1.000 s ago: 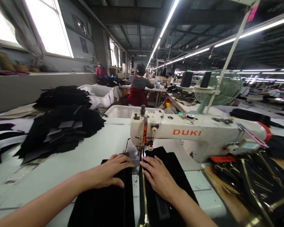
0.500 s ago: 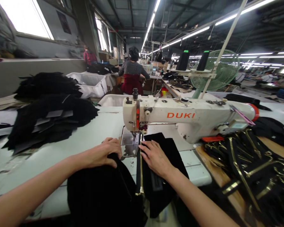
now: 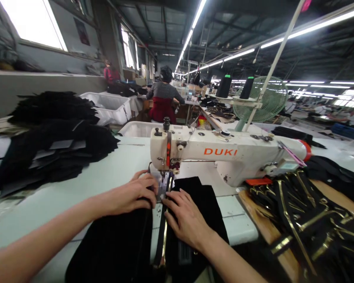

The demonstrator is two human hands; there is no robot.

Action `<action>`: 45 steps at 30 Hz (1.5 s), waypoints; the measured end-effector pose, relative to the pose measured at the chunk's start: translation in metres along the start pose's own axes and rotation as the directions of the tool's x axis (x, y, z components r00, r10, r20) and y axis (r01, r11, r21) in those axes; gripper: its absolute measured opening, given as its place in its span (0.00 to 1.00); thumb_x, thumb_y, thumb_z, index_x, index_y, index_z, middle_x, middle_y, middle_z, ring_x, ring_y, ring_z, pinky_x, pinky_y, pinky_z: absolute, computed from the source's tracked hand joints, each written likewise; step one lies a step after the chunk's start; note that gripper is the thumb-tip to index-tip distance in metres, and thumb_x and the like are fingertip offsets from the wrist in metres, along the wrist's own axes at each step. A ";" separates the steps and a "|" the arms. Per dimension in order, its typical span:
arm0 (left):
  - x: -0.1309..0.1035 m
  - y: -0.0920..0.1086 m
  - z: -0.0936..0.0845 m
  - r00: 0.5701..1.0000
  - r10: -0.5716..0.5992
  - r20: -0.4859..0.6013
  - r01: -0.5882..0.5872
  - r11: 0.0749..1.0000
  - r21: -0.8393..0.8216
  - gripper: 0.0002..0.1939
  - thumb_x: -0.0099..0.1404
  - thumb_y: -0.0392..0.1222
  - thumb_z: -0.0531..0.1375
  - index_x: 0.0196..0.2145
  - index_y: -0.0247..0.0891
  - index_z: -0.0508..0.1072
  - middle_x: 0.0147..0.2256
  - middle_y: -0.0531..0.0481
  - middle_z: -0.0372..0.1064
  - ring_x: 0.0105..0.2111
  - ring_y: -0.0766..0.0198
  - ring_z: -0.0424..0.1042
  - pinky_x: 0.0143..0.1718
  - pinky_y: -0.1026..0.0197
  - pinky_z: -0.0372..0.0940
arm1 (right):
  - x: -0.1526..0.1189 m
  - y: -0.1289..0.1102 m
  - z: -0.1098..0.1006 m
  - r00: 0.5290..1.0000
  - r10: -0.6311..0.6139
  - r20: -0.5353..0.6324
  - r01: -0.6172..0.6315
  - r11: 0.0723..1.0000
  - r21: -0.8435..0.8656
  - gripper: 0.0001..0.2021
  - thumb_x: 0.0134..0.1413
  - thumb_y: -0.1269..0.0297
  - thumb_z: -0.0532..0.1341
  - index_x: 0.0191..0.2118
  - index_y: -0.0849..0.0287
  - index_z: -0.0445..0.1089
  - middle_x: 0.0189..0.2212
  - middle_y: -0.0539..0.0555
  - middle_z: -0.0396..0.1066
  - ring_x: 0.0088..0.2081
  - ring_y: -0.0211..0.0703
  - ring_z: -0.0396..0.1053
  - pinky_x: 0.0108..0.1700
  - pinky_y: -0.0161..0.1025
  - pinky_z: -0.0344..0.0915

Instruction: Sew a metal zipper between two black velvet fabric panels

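A white DUKI sewing machine [image 3: 224, 151] stands on the pale table [image 3: 112, 173]. Under its needle lie two black fabric pieces joined by a gold zipper [image 3: 164, 232]. My left hand [image 3: 132, 194] presses flat on the left black fabric piece [image 3: 115, 247], fingertips next to the presser foot. Resting on the right black fabric piece [image 3: 203, 200], my right hand [image 3: 185, 218] has its fingers on the zipper tape just below the needle.
Piles of black cut pieces [image 3: 50, 145] lie at the left. A heap of black zippers with gold teeth [image 3: 306, 212] fills the right. Behind are white bins [image 3: 112, 106], a green fan [image 3: 265, 102], thread cones [image 3: 224, 86] and a seated person [image 3: 163, 98].
Both hands have shifted slightly left and closer together at the needle, and the fabric pieces lie further toward me. The camera view has tilted a little.
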State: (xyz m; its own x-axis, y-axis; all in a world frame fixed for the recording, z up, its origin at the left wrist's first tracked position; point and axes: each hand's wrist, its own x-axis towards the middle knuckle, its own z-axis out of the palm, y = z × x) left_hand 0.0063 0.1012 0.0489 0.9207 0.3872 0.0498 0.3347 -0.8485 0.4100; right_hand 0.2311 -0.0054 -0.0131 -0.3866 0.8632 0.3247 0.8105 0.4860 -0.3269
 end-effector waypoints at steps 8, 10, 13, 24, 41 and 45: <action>-0.009 0.008 0.076 0.881 -0.238 -0.409 0.285 0.957 0.057 0.10 0.70 0.40 0.59 0.49 0.43 0.72 0.50 0.44 0.68 0.52 0.48 0.68 0.55 0.43 0.66 | -0.006 0.001 0.015 0.993 -0.024 -0.116 0.029 0.998 0.047 0.14 0.65 0.65 0.60 0.53 0.63 0.70 0.54 0.59 0.71 0.59 0.51 0.66 0.67 0.54 0.55; -0.022 0.012 0.080 0.901 -0.204 -0.384 0.251 0.965 0.076 0.13 0.69 0.42 0.61 0.51 0.48 0.72 0.50 0.49 0.71 0.51 0.51 0.72 0.53 0.48 0.70 | -0.006 0.005 0.016 0.990 -0.052 -0.133 0.057 0.998 0.039 0.14 0.65 0.64 0.60 0.54 0.61 0.71 0.55 0.58 0.71 0.58 0.51 0.67 0.66 0.54 0.58; -0.036 0.015 0.087 0.914 -0.136 -0.382 0.211 0.964 0.163 0.24 0.71 0.46 0.60 0.63 0.53 0.63 0.61 0.50 0.65 0.59 0.50 0.66 0.57 0.48 0.67 | -0.005 0.009 0.018 0.983 -0.112 -0.146 0.115 0.993 0.012 0.15 0.67 0.63 0.57 0.55 0.61 0.70 0.55 0.58 0.72 0.57 0.51 0.68 0.64 0.53 0.60; -0.012 -0.024 0.088 0.901 -0.227 -0.370 0.305 0.937 0.170 0.25 0.76 0.44 0.54 0.67 0.45 0.57 0.66 0.43 0.54 0.65 0.49 0.55 0.62 0.35 0.50 | 0.037 0.028 0.025 0.987 -0.103 -0.121 0.104 0.995 0.004 0.14 0.64 0.67 0.60 0.53 0.62 0.71 0.55 0.58 0.71 0.58 0.49 0.67 0.66 0.52 0.58; -0.008 -0.015 0.093 0.911 -0.046 -0.409 0.185 0.934 0.307 0.34 0.75 0.41 0.54 0.71 0.54 0.41 0.65 0.50 0.58 0.61 0.51 0.63 0.60 0.42 0.59 | 0.025 0.038 0.033 0.931 -0.275 -0.241 0.259 0.961 -0.097 0.10 0.67 0.62 0.57 0.48 0.56 0.72 0.45 0.52 0.77 0.49 0.44 0.74 0.62 0.39 0.64; -0.011 -0.013 0.097 0.907 -0.012 -0.420 0.176 0.919 0.354 0.38 0.74 0.49 0.56 0.71 0.51 0.37 0.64 0.49 0.59 0.61 0.51 0.64 0.61 0.46 0.60 | 0.024 0.040 0.041 0.878 -0.314 -0.363 0.285 0.950 -0.130 0.10 0.67 0.59 0.57 0.47 0.55 0.73 0.41 0.50 0.78 0.45 0.43 0.76 0.60 0.37 0.65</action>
State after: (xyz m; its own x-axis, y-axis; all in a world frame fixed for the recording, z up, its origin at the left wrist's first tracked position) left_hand 0.0118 0.0731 -0.0454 0.7471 0.5130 0.4227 0.5403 -0.8391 0.0635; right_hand 0.2364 0.0405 -0.0548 -0.4339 0.5556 0.7093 0.7165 0.6901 -0.1022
